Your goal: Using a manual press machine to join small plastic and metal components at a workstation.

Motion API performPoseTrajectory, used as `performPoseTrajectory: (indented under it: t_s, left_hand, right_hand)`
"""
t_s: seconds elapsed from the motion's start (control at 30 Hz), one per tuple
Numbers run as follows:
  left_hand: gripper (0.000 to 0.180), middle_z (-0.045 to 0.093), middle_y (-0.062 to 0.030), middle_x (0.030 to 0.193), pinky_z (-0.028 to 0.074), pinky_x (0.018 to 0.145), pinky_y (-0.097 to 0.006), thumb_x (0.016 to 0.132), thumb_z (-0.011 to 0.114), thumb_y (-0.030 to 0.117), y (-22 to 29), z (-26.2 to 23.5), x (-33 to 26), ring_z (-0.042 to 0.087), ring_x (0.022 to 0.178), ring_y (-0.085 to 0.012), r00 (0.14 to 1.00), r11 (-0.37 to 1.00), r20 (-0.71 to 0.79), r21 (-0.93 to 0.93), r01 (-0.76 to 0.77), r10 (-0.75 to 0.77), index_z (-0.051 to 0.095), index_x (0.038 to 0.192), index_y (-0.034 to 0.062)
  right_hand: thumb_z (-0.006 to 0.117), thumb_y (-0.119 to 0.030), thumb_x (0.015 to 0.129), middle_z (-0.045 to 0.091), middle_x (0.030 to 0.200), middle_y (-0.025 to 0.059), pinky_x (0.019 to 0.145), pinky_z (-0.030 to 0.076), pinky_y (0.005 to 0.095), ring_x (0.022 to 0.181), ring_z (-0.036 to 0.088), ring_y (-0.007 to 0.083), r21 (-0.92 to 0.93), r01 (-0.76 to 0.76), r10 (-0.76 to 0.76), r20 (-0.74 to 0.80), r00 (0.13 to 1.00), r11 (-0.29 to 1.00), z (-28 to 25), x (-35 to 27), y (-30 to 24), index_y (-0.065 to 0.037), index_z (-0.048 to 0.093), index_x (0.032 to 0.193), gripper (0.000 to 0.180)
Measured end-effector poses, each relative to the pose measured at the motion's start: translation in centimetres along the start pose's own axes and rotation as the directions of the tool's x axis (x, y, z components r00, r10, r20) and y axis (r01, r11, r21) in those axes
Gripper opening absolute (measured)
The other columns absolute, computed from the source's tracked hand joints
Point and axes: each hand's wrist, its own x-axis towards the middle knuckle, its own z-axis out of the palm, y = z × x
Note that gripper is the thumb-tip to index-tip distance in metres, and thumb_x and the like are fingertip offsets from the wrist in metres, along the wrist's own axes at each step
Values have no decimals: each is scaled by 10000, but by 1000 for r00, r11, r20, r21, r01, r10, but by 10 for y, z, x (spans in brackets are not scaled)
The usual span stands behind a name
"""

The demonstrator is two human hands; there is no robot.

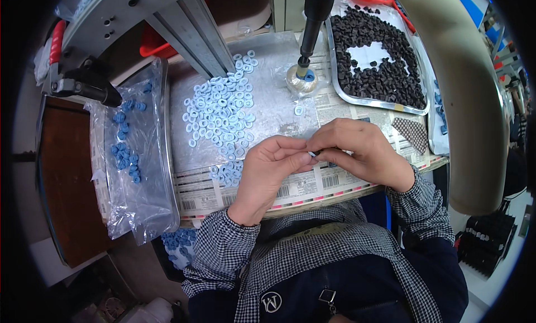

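Pinching a small blue ring (312,153) between both hands | left hand (267,175) and right hand (360,151) fingertips closed on it, above the table edge (290,203) | pile of blue rings (223,110) beyond | tray of dark pieces (379,49) far right

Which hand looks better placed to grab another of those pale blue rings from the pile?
Probably the left hand. It sits right beside the pale blue rings spread on the table, while the right hand lies farther off, toward the tray of dark pieces.
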Motion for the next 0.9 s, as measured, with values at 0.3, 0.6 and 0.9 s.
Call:
performPoseTrajectory:
  t_s: [0.3,0.6,0.9]
  left_hand:
    - [166,709,-155,1054,593,866,-290,957,624,-1,-13,-8,2,708,943,-192,991,994,100,58,-93,87,649,1107,-67]
    - [171,704,-161,1063,590,874,-289,973,613,25,-17,-20,-4,709,946,-192,981,988,150,-112,-104,120,639,1119,-61]
    - [344,700,-160,1151,579,907,-313,902,639,-64,46,-40,-60,702,1032,-223,946,877,24,367,-309,323,591,1241,-30]
  right_hand:
    - [791,-1,768,686,956,72,760,567,297,870,682,204,574,-222,361,-140,922,788,35,-37,35,-19,725,1014,255]
    - [798,-2,759,701,920,88,705,556,299,834,676,199,200,-64,97,-157,983,978,12,-5,-10,-7,731,1035,284]
    - [754,64,758,653,907,79,708,515,249,774,645,139,75,-132,143,-155,978,988,-6,0,-20,15,690,1035,289]
